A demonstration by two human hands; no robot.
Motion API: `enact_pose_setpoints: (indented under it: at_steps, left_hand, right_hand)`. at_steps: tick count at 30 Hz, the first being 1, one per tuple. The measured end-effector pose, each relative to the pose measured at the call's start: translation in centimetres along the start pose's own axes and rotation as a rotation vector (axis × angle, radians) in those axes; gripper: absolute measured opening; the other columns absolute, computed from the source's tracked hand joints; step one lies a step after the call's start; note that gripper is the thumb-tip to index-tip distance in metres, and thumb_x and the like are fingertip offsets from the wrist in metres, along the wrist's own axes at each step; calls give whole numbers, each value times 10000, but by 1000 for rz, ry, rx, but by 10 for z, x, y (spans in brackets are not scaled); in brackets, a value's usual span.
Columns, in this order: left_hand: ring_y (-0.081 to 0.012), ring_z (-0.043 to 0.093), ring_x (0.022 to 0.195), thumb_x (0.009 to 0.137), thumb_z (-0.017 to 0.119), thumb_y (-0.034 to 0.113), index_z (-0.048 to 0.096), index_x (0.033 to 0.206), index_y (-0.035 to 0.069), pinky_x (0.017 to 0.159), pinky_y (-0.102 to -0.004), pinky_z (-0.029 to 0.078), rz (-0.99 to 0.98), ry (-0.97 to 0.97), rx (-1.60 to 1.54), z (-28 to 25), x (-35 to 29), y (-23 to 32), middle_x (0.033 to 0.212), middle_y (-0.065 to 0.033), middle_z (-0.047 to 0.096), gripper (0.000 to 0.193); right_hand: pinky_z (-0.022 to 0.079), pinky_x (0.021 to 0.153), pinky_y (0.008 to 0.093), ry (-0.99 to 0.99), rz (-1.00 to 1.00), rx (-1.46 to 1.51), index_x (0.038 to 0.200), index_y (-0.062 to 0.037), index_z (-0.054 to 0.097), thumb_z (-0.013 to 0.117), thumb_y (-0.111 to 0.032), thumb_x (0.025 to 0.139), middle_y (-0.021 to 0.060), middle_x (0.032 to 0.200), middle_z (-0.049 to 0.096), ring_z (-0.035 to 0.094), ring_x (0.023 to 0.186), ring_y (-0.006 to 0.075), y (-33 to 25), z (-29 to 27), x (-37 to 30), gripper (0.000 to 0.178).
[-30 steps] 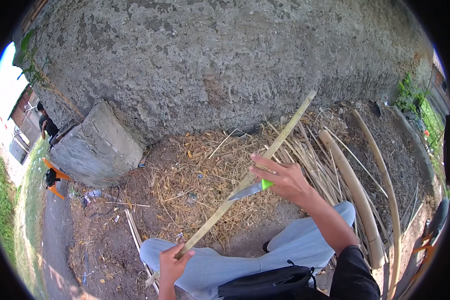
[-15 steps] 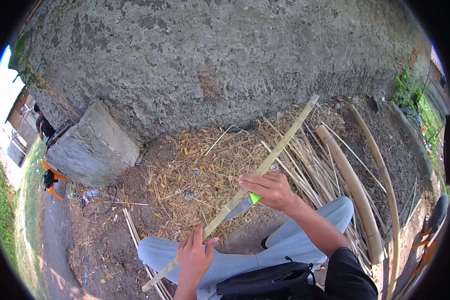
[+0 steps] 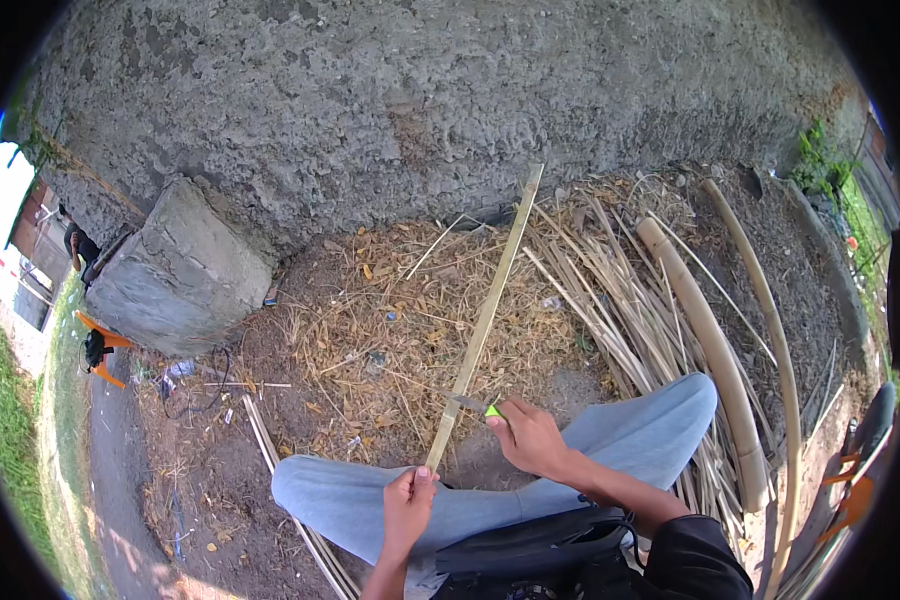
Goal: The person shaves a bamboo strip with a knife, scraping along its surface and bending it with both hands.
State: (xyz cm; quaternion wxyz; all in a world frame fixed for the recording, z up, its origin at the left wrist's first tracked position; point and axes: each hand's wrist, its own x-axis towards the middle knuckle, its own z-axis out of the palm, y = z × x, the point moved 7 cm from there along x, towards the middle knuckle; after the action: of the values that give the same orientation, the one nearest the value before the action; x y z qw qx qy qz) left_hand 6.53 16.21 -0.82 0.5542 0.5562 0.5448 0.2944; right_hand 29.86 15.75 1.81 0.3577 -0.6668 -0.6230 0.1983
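Observation:
A long flat bamboo strip (image 3: pixel 494 300) slants up and away from my lap, its far end in front of the rough wall. My left hand (image 3: pixel 409 508) is closed round its near end, thumb on top. In my right hand (image 3: pixel 530 436) is a knife (image 3: pixel 492 410) with a bright green handle, gripped in closed fingers. The short grey blade points left and meets the strip a little beyond my left hand. Part of the handle is hidden by my fingers.
Split bamboo strips (image 3: pixel 610 290) lie heaped at the right, beside a thick bamboo pole (image 3: pixel 700 350) and a thinner curved one (image 3: pixel 760 300). Shavings (image 3: pixel 390 340) cover the ground ahead. A concrete block (image 3: pixel 185 275) stands left against the wall (image 3: pixel 450 110). A person (image 3: pixel 80 245) is at far left.
The strip has swung to a steeper angle and slid toward me. My left hand now grips its near end. My right hand has come off the strip, lower, still holding the knife.

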Motion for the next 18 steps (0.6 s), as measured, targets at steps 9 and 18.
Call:
enact_pose_setpoints:
  at_steps: [9,18]
  left_hand:
    - [-35,372,480,1041,497,353,633,805,-5,445,-230,282,-308,-113,-133,3,-8,-36,553,35,470,450]
    - [-35,396,489,1035,517,319,625,746,2,447,-235,288,-198,-36,-34,4,-18,-25,547,28,477,442]
  right_hand:
    - [450,475,445,-26,-153,-11,929,-35,625,667,-245,905,107,674,624,596,525,339,-8,25,-11,215]
    - [443,418,386,141,-216,58,984,-51,703,723,-280,860,99,704,665,606,493,263,-3,15,-13,261]
